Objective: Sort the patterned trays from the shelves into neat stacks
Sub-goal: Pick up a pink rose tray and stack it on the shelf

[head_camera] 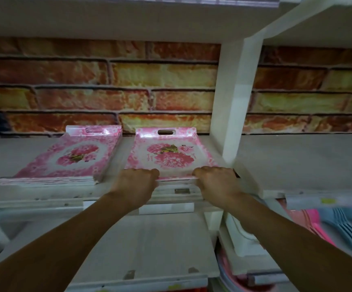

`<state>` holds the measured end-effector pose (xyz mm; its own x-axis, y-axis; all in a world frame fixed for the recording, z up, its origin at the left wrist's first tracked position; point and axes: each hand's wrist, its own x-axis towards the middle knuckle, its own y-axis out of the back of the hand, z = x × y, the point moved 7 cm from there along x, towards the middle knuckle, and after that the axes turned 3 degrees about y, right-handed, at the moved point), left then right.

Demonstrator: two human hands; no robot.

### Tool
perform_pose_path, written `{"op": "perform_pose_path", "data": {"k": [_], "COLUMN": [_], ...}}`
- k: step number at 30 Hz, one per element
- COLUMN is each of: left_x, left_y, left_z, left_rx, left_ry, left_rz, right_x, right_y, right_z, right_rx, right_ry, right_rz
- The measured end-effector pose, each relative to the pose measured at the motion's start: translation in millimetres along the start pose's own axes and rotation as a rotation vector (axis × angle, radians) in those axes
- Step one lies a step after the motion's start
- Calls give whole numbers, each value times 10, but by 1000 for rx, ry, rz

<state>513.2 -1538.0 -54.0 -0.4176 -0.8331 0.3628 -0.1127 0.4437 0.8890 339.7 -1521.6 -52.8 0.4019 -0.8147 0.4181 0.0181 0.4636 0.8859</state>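
Observation:
Two stacks of pink floral trays lie on a white shelf (44,192) in front of a brick-patterned wall. The left stack (65,161) holds several trays with a lace-like oval around pink flowers. The right stack (166,152) shows big pink blooms and a slot handle at its far end. My left hand (137,182) and my right hand (217,180) both grip the near edge of the right stack, fingers curled over its rim. Both forearms reach up from the bottom of the view.
A white upright post (236,106) stands just right of the right stack, close to my right hand. Below right, pink and light blue plastic items (339,228) fill a lower shelf. Another white shelf (149,249) lies under my arms.

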Motion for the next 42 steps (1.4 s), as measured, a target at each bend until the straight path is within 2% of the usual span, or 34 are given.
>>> {"op": "perform_pose_path", "data": {"k": [9,15,24,32,35,42], "left_x": [61,83,93,72,65,72], "left_y": [0,-32,-351,-531,-509,-524], "left_z": [-7,11,-32,-78,-76,-77], "left_rx": [-10,-11,-33,-68,-103,-101], "left_ry": [-7,-1,47,54,34,5], "left_rz": [-26,14,-1,142,184,159], "right_x": [61,78,93,72,65,74], "right_y": [-93,-149,-441,-487,-503,-509], "right_z": [73,100,23,2,-17,-32], "right_rx": [35,64,162,84,66,42], "right_ry": [48,37,57,78,104,107], "right_rz": [66,104,101,342,374,376]}}
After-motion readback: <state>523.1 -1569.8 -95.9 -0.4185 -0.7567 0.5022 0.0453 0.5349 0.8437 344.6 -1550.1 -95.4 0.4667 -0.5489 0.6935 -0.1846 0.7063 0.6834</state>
